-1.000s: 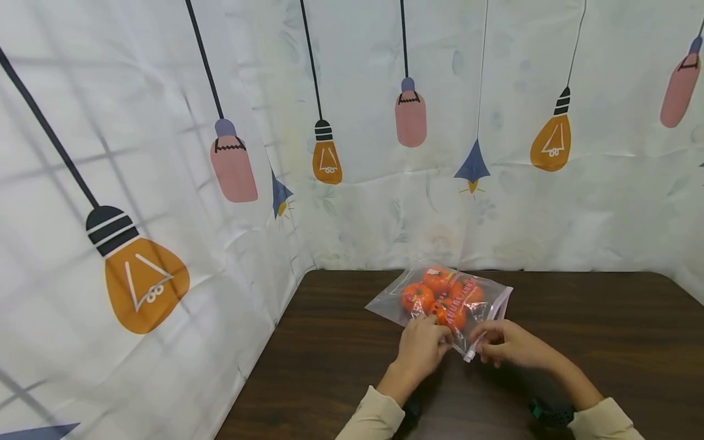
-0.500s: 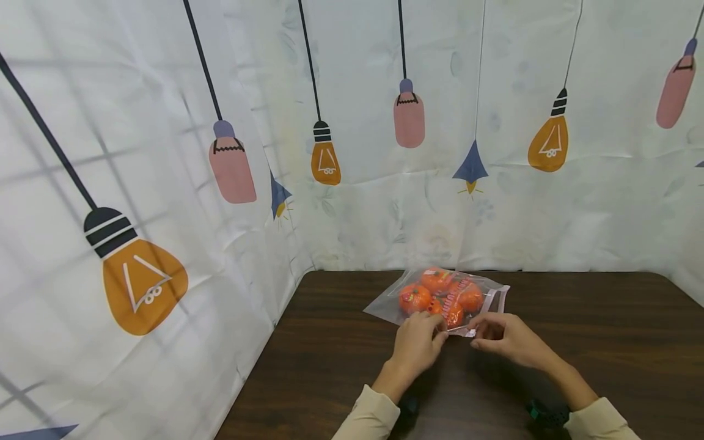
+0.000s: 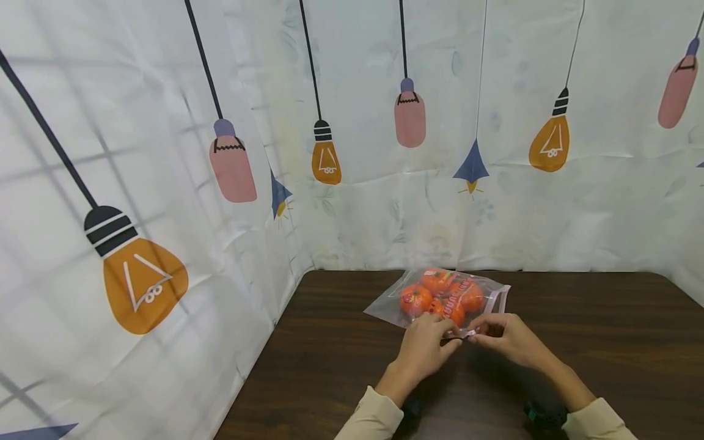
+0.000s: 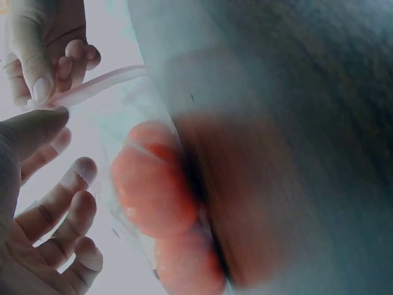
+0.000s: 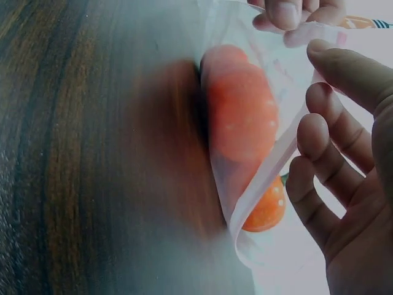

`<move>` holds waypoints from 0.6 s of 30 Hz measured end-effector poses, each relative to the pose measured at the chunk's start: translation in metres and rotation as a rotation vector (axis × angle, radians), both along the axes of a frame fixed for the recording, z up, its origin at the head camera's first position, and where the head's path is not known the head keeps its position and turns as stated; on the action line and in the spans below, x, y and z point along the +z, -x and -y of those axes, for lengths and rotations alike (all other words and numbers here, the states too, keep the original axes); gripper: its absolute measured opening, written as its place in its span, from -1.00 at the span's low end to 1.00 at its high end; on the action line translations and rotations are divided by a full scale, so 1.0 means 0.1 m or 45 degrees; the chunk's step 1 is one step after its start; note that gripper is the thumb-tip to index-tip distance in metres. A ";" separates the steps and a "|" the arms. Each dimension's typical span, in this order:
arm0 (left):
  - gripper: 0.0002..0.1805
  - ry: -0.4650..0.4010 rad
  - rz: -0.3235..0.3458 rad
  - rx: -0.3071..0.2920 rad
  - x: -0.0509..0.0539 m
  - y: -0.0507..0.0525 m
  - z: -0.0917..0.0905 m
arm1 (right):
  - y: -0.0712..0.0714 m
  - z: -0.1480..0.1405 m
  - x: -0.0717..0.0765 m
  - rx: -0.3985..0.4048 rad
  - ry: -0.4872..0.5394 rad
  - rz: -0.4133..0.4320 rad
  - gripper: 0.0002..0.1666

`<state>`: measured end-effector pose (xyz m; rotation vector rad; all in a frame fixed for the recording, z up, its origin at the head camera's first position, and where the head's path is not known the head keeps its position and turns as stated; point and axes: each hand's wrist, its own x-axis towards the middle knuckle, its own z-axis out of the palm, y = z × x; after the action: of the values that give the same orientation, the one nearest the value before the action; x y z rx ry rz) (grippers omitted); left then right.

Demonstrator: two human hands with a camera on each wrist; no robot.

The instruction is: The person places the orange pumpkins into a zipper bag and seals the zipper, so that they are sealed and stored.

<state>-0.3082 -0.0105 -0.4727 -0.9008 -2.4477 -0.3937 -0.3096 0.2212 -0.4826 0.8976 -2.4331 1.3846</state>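
Observation:
A clear zip bag (image 3: pixel 386 304) with reddish print holds several orange mandarin-like fruits (image 3: pixel 415 300) and lies on the dark table (image 3: pixel 577 324). My right hand (image 3: pixel 508 336) pinches the bag's near corner between thumb and index finger, at the end of the zip strip (image 4: pixel 116 77). Beside it my left hand (image 3: pixel 422 349) reaches over the bag's near edge, its thumb apart from the fingers. In the left wrist view that thumb is close to the strip and the other fingers (image 4: pixel 46 221) spread loosely. Any slider is too small to tell.
A white cloth (image 3: pixel 385 214) printed with lamps and bulbs hangs behind the table and along its left side. Dark objects lie near both wrists, one with a green part (image 3: pixel 532 412) by the right sleeve (image 3: pixel 596 421).
The bag's near corner, hanging low toward me a second ago, now lies higher and flatter. My left hand has just shifted right toward that corner, its thumb spread. My right hand stays at the corner.

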 end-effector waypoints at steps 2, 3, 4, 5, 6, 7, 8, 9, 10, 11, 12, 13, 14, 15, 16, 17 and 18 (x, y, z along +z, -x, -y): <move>-0.84 -0.014 -0.014 -0.013 0.00 0.00 -0.01 | -0.01 0.00 0.01 0.004 0.008 -0.004 -0.85; -0.85 -0.019 -0.014 -0.017 0.00 -0.01 -0.01 | -0.01 0.00 0.01 0.005 0.013 -0.007 -0.85; -0.85 -0.025 -0.012 -0.019 0.00 -0.01 -0.01 | -0.01 0.01 0.01 0.010 0.019 -0.007 -0.85; -0.85 -0.031 -0.011 -0.019 0.00 -0.01 -0.02 | -0.01 0.01 0.02 0.015 0.026 -0.008 -0.85; -0.86 -0.035 -0.011 -0.018 0.00 -0.01 -0.02 | -0.01 0.01 0.02 0.019 0.034 -0.008 -0.85; -0.86 -0.038 -0.013 -0.018 0.01 -0.01 -0.02 | -0.01 0.01 0.02 0.025 0.040 -0.011 -0.84; -0.86 -0.042 -0.015 -0.019 0.01 -0.02 -0.02 | -0.01 0.01 0.02 0.026 0.043 -0.015 -0.84; -0.86 -0.043 -0.020 -0.019 0.01 -0.02 -0.02 | -0.01 0.01 0.03 0.026 0.043 -0.022 -0.84; -0.86 -0.043 -0.026 -0.022 0.01 -0.03 -0.03 | -0.01 0.01 0.03 0.027 0.044 -0.027 -0.84; -0.86 -0.042 -0.033 -0.022 0.01 -0.03 -0.03 | -0.01 0.01 0.03 0.028 0.044 -0.032 -0.84; -0.86 -0.039 -0.041 -0.022 0.01 -0.03 -0.03 | -0.01 0.01 0.03 0.031 0.044 -0.036 -0.84; -0.86 -0.037 -0.049 -0.023 0.02 -0.04 -0.03 | -0.02 0.01 0.04 0.032 0.042 -0.041 -0.84; -0.86 -0.035 -0.056 -0.023 0.02 -0.04 -0.03 | -0.02 0.02 0.04 0.030 0.040 -0.045 -0.84; -0.86 -0.032 -0.064 -0.022 0.02 -0.05 -0.03 | -0.02 0.02 0.04 0.030 0.039 -0.047 -0.84; -0.86 -0.032 -0.071 -0.021 0.02 -0.05 -0.04 | -0.02 0.02 0.04 0.027 0.036 -0.050 -0.83; -0.87 -0.032 -0.079 -0.018 0.02 -0.05 -0.04 | -0.02 0.02 0.05 0.024 0.033 -0.054 -0.83; -0.87 -0.033 -0.087 -0.017 0.02 -0.05 -0.04 | -0.02 0.02 0.05 0.020 0.029 -0.058 -0.83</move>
<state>-0.3034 -0.0069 -0.4708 -0.9051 -2.3704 -0.3925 -0.3076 0.2190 -0.4775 0.9344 -2.3769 1.3787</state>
